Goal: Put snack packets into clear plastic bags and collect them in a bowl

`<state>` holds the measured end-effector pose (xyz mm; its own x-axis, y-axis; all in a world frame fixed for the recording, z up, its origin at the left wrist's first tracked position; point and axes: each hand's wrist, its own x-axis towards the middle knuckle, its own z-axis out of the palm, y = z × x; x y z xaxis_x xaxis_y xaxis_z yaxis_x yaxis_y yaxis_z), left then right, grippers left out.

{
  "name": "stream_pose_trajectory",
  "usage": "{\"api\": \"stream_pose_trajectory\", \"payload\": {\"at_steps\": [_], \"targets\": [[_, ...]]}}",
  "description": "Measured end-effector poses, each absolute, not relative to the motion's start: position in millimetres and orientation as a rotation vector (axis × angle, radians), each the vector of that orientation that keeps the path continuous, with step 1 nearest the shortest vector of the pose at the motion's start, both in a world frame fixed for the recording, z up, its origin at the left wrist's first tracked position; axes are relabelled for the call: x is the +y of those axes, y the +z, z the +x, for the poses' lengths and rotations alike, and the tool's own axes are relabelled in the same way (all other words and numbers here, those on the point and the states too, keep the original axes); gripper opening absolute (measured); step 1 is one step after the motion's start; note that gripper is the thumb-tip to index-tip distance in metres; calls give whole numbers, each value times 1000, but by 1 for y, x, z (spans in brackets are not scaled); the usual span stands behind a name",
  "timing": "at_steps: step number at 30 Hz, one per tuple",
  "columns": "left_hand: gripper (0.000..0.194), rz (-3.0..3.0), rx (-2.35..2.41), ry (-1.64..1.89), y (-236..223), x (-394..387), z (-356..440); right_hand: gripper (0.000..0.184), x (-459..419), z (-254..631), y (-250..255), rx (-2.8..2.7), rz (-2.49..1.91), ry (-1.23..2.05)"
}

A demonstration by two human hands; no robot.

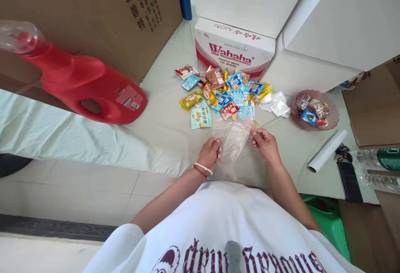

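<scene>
A clear plastic bag point(235, 144) is stretched between my two hands, close to the table's front edge. My left hand point(211, 151), with beaded bracelets at the wrist, pinches the bag's left side. On the other side, my right hand point(264, 143) pinches its upper right edge between thumb and finger. Just beyond the bag lies a pile of small wrapped snacks point(236, 97) in blue, yellow, red and brown packets. A pale green packet point(201, 117) lies at the near left of that pile.
A red jug point(103, 85) lies to the left by a cardboard box point(103, 23). Behind the snacks stands a Wahaba-style printed carton point(234, 50). To the right are crumpled plastic point(280, 104), a pink bowl point(331, 117) of snacks, a white roll point(327, 150), a black phone-like object point(349, 181) and bottles point(370, 159).
</scene>
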<state>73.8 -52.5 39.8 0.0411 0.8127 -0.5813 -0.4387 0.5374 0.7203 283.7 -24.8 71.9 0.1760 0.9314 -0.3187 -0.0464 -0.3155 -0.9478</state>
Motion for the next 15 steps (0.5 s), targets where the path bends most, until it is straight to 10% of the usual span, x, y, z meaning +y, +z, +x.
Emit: {"api": "stream_pose_trajectory", "payload": {"at_steps": [15], "targets": [[38,953,1576,1124,20,-59,72,37,-59,263,41,-937,-1614,1425]]}}
